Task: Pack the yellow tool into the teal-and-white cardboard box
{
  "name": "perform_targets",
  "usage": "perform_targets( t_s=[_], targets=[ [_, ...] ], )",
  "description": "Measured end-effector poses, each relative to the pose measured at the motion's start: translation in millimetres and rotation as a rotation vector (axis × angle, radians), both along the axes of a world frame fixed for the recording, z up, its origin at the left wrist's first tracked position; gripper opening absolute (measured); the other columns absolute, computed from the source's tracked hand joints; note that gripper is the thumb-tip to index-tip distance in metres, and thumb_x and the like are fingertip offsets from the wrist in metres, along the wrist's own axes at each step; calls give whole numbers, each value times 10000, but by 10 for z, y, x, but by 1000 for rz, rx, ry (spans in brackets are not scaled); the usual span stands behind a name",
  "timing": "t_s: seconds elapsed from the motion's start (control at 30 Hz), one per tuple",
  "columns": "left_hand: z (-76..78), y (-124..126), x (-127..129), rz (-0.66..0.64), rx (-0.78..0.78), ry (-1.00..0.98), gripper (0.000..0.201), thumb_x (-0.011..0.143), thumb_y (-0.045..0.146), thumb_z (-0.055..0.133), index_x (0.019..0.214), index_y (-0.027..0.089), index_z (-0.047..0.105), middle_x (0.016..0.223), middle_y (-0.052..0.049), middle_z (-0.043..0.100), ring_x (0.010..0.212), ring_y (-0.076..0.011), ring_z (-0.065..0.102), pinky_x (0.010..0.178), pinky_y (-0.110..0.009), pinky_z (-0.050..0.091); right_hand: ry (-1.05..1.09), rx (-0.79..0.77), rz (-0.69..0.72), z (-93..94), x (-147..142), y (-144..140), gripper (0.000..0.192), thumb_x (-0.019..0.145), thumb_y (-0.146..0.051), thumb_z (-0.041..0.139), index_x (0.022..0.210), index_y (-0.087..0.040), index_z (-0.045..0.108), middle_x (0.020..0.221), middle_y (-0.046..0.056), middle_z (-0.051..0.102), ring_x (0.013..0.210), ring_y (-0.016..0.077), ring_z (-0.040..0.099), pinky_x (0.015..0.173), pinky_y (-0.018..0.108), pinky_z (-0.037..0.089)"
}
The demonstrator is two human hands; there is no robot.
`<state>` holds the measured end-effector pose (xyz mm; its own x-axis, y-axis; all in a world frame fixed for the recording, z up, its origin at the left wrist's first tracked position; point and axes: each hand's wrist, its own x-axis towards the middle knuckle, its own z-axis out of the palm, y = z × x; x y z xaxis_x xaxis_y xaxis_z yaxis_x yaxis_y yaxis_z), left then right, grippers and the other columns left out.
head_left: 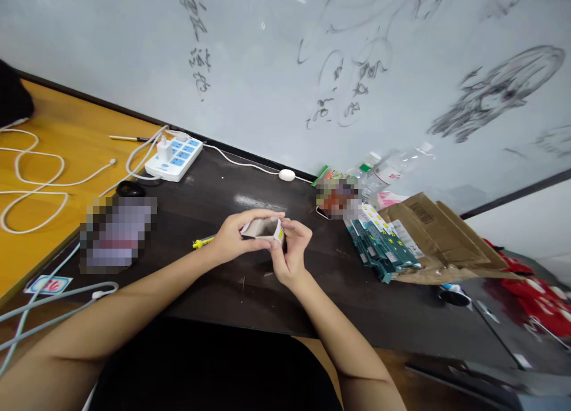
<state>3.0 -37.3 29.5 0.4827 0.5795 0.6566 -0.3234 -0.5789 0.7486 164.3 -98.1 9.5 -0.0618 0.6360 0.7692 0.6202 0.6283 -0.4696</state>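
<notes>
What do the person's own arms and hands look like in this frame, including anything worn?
Both forearms are bare up to the frame edge, with no sleeves visible. The left hand and right hand wear no gloves, and no rings, watch or bracelets show. Nails look short and unpainted.

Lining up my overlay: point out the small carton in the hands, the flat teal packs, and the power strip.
small carton (262,228), head view, its open grey inside.
flat teal packs (379,247), head view, middle of the stack.
power strip (175,158), head view, its white-and-blue top face.

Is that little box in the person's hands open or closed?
Open. The small box shows its hollow grey inside at the top, held between the left hand and right hand.
</notes>
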Motion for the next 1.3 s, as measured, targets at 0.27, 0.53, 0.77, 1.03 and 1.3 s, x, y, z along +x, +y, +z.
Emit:
perform_targets(
  t_s=[0.27, 0.53, 0.77, 1.03, 1.3],
  targets=[
    [330, 439, -412, 169, -332, -485, 480, 694, 511, 766, 1024, 195, 620, 907, -36, 682, 949, -233, 687, 810, -345, 573, 150, -301, 47, 176, 294, 466, 289, 978, -411, 344, 1046, -200, 530, 1103, 108, 630, 1071, 214, 592, 918, 415, 482],
    [308, 696, -544, 292, -441, -701, 427, 732, 566, 716, 968, 217, 640, 1043, -39, 686, 849, -155, 683, 780, -268, 580, -636, -369, 146, -292, 73, 554, 412, 929, -259, 502, 1339, -219, 499, 1411, 113, 495, 1374, 259, 339, 1086, 467, 331],
    [224, 583, -425, 328, -505, -507, 509, 808, 610, 607, 1073, 175, 611, 1041, -87, 719, 646, -130, 698, 555, -197, 559, -803, -361, 85, -165, -68, 586, 203, 927, -306, 551, 1074, -194, 636, 1016, 94, 655, 1006, 224, 539, 856, 365, 439],
    [85, 347, -195, 41, -660, -191, 568, 858, 617, 530, 1147, 132, 592, 816, -78, 721, 553, -141, 683, 453, -203, 524, 213, -725, 86, -344, 508, 492, 300, 859, -471, 580, 884, -175, 625, 778, 18, 661, 679, 135, 568, 666, 275, 483],
    [128, 530, -355, 147, -712, -49, 448, 817, 527, 624, 1049, 145, 653, 796, -82, 728, 477, -157, 656, 368, -209, 474, 948, -876, 362, -44, 526, 399, 391, 740, -412, 716, 1038, -170, 643, 832, 33, 687, 648, 121, 605, 600, 249, 530]
  ],
)
